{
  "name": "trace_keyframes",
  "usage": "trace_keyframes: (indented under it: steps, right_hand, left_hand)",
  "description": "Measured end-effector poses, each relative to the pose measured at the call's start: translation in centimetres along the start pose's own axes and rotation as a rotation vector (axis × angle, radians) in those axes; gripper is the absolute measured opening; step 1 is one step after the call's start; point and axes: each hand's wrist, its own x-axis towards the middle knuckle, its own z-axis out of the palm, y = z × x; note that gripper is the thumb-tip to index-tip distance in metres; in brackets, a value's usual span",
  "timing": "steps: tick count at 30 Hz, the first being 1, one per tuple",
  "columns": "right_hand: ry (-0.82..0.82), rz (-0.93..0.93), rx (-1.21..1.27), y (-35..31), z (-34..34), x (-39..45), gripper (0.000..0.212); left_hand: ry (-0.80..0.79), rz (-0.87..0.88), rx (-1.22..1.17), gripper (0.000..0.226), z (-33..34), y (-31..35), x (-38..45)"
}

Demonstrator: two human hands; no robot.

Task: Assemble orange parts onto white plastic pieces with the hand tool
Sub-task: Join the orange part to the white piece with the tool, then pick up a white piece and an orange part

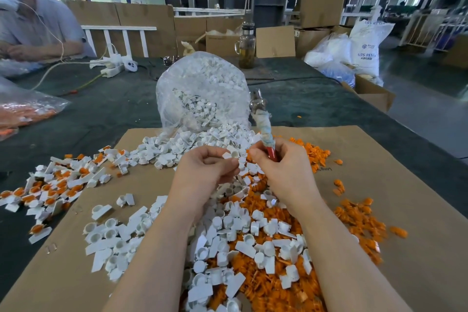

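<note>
Now the left hand (207, 167) pinches a white piece (231, 155) above the bench's middle; the right hand (278, 167) grips the tool (266, 132). Best seat an orange part (310, 149) squarely before pressing.

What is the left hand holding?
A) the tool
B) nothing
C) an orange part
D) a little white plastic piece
D: the left hand pinches a small white plastic piece in its fingertips, while the right hand grips the hand tool.
</note>
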Motion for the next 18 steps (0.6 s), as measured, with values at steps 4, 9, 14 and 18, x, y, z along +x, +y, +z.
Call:
trace_keyframes:
  steps: [4, 9, 14, 18]
  right_hand:
    - [0.001, -0.033, 0.026, -0.18, 0.3, -0.1, 0.01]
    - [0.035, -0.08, -0.021, -0.12, 0.73, -0.22, 0.005]
    - [0.092, -0.13, -0.08, -0.09, 0.91, -0.44, 0.011]
    - [0.099, -0.147, -0.155, 0.06, 0.92, -0.51, 0.018]
  left_hand:
    - [0.031, -0.03, -0.039, 0.008, 0.3, 0.03, -0.12]
    - [-0.011, -0.095, -0.129, 0.006, 0.58, 0.26, -0.22]
    - [-0.032, -0.106, -0.217, 0.006, 0.61, 0.32, -0.35]
    - [-0.016, -0.064, -0.181, 0.007, 0.91, 0.32, -0.44]
